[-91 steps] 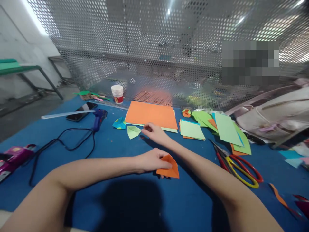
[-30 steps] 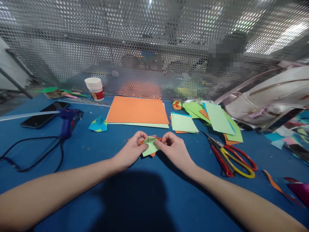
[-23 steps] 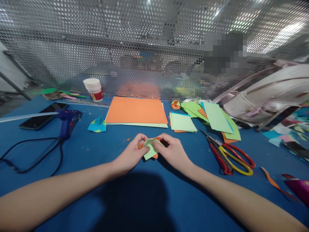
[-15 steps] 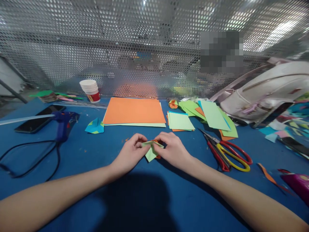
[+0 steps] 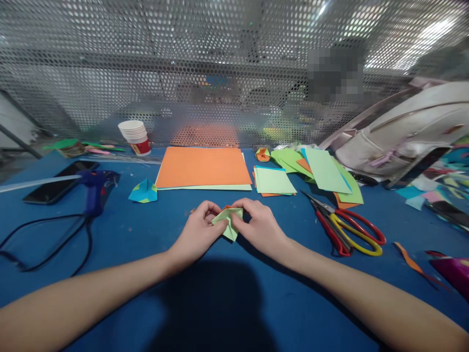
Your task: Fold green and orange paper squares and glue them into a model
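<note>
Between my two hands is a small folded piece of paper (image 5: 230, 231), pale green with an orange edge showing at its top. My left hand (image 5: 200, 227) pinches its left side, thumb in front and fingers curled behind. On the other side, my right hand (image 5: 259, 225) grips it the same way, its thumb pressed on the green face. Fingertips behind the paper are partly hidden. A blue and green folded paper (image 5: 143, 191) lies to the left of my hands. Behind them rests a stack of large orange sheets (image 5: 205, 167), with small pale green squares (image 5: 274, 181) beside it.
Red and yellow handled scissors (image 5: 344, 227) lie to the right. At left are a blue glue gun (image 5: 94, 193) with its cord, a black phone (image 5: 60, 182) and stacked paper cups (image 5: 135, 138). A perforated metal panel (image 5: 146, 88) rises behind; a pale backpack (image 5: 406, 132) leans at back right.
Both hands have kept their hold while the folded paper turned and tilted slightly. Its orange part, earlier also visible below right, now shows only along the top.
</note>
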The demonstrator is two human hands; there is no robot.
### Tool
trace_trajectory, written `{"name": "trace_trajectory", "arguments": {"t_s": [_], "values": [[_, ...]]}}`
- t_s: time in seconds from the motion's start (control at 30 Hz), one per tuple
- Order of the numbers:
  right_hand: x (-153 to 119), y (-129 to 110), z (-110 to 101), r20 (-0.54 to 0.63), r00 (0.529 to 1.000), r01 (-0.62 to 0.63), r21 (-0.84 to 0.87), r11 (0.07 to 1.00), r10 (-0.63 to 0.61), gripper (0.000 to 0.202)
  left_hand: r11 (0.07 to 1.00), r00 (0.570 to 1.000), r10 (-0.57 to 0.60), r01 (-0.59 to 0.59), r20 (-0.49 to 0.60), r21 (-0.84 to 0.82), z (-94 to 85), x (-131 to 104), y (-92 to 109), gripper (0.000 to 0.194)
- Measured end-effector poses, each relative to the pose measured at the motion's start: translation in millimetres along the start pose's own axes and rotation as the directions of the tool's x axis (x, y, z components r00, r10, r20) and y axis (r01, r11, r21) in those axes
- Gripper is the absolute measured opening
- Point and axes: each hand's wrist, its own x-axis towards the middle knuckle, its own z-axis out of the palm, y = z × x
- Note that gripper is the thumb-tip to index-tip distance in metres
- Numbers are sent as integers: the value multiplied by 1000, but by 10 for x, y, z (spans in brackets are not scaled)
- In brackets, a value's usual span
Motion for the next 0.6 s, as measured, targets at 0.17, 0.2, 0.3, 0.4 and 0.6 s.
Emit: {"name": "trace_trajectory", "arguments": {"t_s": [0.17,0.2,0.3,0.4,0.6], "values": [[-42,-40,12,-21,974,224,-93,970,-227,9,985,998,48,-39,-49,165,-18,5,19,13],[-49,-56,10,-13,975,219,-83,972,-221,9,985,997,54,-43,-60,170,-25,8,16,12],[-60,-83,15,15,993,121,-14,993,-120,16,993,996,47,-37,-81,113,-28,16,-10,9],[-62,-67,45,38,999,-4,67,998,2,19,997,996,60,-57,-72,50,0,20,-32,11],[-63,-68,88,68,997,-48,114,992,40,14,997,997,24,-18,-78,75,27,19,-2,9]]}}
